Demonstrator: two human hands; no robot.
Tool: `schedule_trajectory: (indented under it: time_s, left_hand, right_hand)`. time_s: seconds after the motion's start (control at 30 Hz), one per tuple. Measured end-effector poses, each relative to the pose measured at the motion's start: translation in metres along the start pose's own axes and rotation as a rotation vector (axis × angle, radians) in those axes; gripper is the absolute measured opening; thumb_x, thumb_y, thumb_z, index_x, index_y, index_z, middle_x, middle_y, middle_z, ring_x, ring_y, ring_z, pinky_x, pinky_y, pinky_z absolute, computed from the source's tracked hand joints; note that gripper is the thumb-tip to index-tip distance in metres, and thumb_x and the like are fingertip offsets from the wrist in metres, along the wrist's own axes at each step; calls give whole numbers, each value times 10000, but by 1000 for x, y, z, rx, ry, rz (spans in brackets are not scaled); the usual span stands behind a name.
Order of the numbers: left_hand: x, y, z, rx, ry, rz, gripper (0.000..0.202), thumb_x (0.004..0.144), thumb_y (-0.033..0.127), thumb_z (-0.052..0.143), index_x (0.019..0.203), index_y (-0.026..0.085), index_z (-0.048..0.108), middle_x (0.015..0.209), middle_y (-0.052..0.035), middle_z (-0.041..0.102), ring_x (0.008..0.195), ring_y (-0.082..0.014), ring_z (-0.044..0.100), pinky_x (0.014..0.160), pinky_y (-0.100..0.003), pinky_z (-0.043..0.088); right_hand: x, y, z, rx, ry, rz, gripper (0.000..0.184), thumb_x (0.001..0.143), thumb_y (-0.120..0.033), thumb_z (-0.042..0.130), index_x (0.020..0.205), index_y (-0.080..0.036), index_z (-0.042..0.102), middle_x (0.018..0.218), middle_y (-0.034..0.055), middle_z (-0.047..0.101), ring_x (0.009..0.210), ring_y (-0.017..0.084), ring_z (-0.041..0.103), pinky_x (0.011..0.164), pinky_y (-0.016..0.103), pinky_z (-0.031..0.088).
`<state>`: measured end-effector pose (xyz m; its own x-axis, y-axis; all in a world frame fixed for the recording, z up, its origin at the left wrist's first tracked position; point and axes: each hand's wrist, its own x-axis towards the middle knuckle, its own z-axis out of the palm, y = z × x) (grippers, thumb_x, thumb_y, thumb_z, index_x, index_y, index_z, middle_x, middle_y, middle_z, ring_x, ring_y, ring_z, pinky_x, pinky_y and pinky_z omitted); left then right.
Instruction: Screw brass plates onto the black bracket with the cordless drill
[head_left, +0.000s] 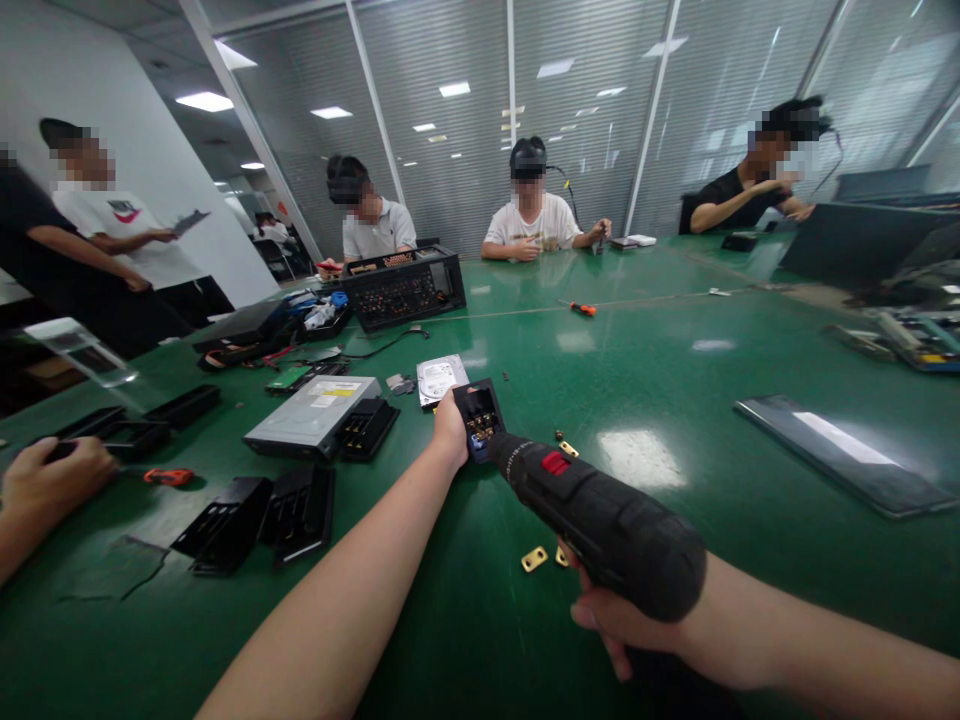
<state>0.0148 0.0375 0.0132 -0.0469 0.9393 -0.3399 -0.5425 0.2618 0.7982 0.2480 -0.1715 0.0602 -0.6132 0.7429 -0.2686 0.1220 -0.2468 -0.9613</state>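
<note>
My left hand is closed on a small black part with gold contacts and holds it down on the green table. My right hand grips a black electric screwdriver with a red switch. Its tip points at the near edge of the black part. Small gold brackets lie on the table just below the tool, and two more lie by its nose.
A silver optical drive, black drive trays, a hard disk and an open black computer case lie to the left. Another person's hand rests at the far left near a red screwdriver. Several people sit or stand round the table. A dark panel lies to the right.
</note>
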Motion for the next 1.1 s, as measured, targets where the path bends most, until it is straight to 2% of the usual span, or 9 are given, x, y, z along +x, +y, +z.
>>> schedule_trajectory:
  time_s: [0.2,0.37,0.47,0.63,0.77,0.87,1.1]
  left_hand:
    - [-1,1,1,12,13,3,150,937,333,595,851,223,651,679,-62,689,542,-273,677,535,-379,584]
    - [-4,2,4,36,20,12,182,963,330,560,834,230,641,680,-67,690,533,-275,678,520,-380,578]
    - [-3,1,4,38,20,12,201,971,329,553,824,228,644,674,-68,684,537,-268,675,526,-373,577]
    - [-2,1,3,20,17,-2,170,954,329,581,828,232,642,665,-57,680,544,-253,661,538,-355,578]
    - [-3,1,2,31,6,-5,166,956,338,585,838,234,637,668,-53,682,542,-250,667,542,-351,584]
    - [-3,1,2,30,8,-9,174,959,353,582,856,229,649,665,-50,683,543,-253,666,545,-358,590]
    - [4,-1,-3,-1,-7,-9,142,936,338,614,896,222,685,699,-51,684,580,-265,671,626,-396,622]
  right_hand:
    - [-2,-19,2,-30,-36,41,404,849,-421,867,1053,-283,547,625,-102,652,569,157,643,626,300,563]
    - [-4,-32,5,-71,-18,84,406,805,-456,813,1034,-286,524,625,-99,643,580,152,617,637,309,541]
    - [-4,-28,4,-88,-24,85,357,820,-469,778,1005,-275,542,636,-93,638,585,138,601,641,302,529]
    - [-1,-10,1,7,-10,31,397,866,-396,867,1069,-271,550,669,-92,690,577,146,654,593,269,519]
    - [0,-1,-2,18,-8,29,403,907,-426,902,1112,-255,600,624,-97,682,585,168,689,617,286,559]
    - [0,-1,-2,10,10,44,438,889,-419,928,1136,-255,606,609,-102,682,584,178,701,617,293,563]
    - [0,-10,0,-6,-9,61,432,875,-427,934,1064,-274,578,607,-109,674,571,158,680,627,294,562]
